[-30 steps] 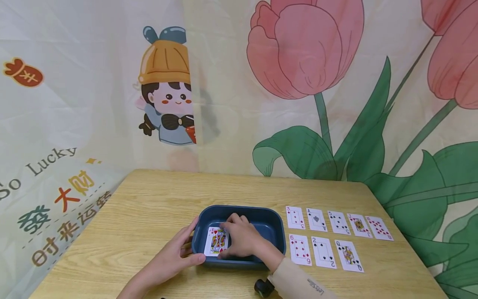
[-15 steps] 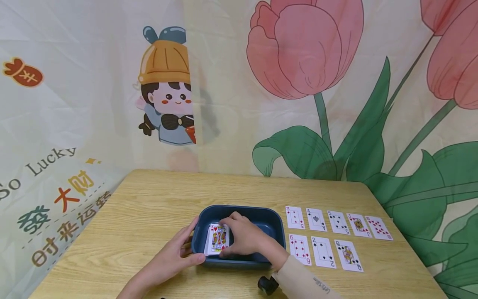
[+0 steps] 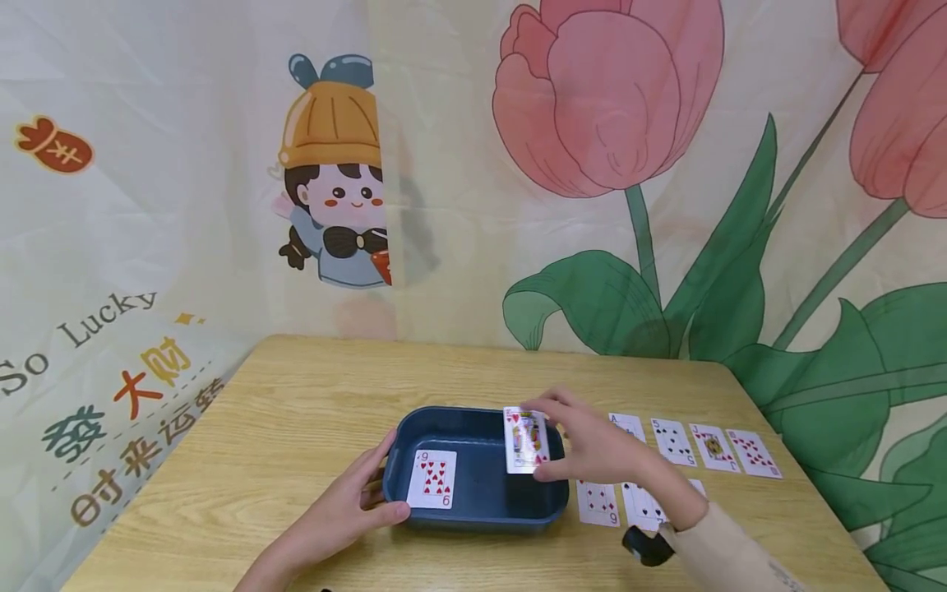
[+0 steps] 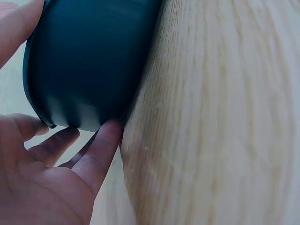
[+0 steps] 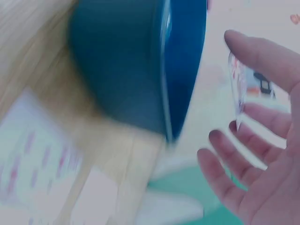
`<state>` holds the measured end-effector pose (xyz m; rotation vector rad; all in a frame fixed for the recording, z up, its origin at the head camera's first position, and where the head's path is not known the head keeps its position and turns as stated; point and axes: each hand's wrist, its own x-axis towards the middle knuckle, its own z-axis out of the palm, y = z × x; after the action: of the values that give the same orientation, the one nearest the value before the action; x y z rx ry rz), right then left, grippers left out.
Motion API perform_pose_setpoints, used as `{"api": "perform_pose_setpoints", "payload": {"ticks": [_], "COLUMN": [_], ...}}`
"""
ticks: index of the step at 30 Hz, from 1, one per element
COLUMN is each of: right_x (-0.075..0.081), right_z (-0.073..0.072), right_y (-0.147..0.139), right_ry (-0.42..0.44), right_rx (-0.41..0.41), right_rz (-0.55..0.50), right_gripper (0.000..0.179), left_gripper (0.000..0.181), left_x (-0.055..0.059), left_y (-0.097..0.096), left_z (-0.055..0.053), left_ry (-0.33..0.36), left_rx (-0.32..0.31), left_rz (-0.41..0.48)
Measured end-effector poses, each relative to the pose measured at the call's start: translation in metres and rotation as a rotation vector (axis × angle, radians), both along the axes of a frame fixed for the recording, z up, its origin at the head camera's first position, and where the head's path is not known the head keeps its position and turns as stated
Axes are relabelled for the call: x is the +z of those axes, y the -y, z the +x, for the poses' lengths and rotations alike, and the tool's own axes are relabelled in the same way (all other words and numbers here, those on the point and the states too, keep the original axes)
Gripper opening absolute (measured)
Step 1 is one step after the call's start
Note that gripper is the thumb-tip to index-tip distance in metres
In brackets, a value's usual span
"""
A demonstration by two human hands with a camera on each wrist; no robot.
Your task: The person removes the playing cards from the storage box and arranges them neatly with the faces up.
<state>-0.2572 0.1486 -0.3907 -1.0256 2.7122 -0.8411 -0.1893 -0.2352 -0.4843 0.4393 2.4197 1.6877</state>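
Note:
In the head view a dark blue tray (image 3: 481, 522) sits on the wooden table, a nine of hearts (image 3: 432, 479) lying face up in its left part. My left hand (image 3: 344, 510) holds the tray's left end, thumb by the front rim; the left wrist view shows its fingertips touching the tray wall. Above the tray's right end, my right hand (image 3: 592, 444) pinches a king of hearts card (image 3: 526, 441) by its right side between thumb and fingers. The right wrist view shows this card (image 5: 236, 84) edge-on, beside the blurred tray wall (image 5: 122, 61).
Right of the tray, two rows of face-up playing cards lie on the table (image 3: 333, 386), including a five of spades (image 3: 672, 442), a jack (image 3: 713, 448) and a six of diamonds (image 3: 598, 503). My right hand and forearm cover some of them. A printed cloth (image 3: 451, 312) hangs behind.
My right hand has lifted the king of hearts from the tray's left part and moved it rightward, uncovering the nine of hearts. My left hand stays on the tray.

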Motion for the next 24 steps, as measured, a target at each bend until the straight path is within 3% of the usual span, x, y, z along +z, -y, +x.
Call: {"api": "perform_pose_setpoints", "payload": {"ticks": [5,10,17,24], "right_x": [0.007,-0.002,-0.034,-0.061], "right_z": [0.007,0.012,0.014,0.021], "right_y": [-0.078,-0.156,-0.242,-0.288], "right_ry": [-0.015,-0.034,0.003,0.026], "right_rx": [-0.039,-0.122,-0.124,-0.087], "right_rz": [0.002,0.051,0.066,0.121], "right_gripper": [0.082,0.08,0.075,0.079], "left_gripper": [0.1,0.1,0.101,0.1], "left_x": [0.0,0.0,0.0,-0.001], "left_y": [0.0,0.002,0.003,0.002], "left_z": [0.002,0.003,0.004,0.002], "left_ry": [-0.001,-0.02,-0.017,-0.019], "left_rx": [-0.01,-0.029,-0.01,-0.024], "left_rz": [0.005,0.009,0.009,0.028]}}
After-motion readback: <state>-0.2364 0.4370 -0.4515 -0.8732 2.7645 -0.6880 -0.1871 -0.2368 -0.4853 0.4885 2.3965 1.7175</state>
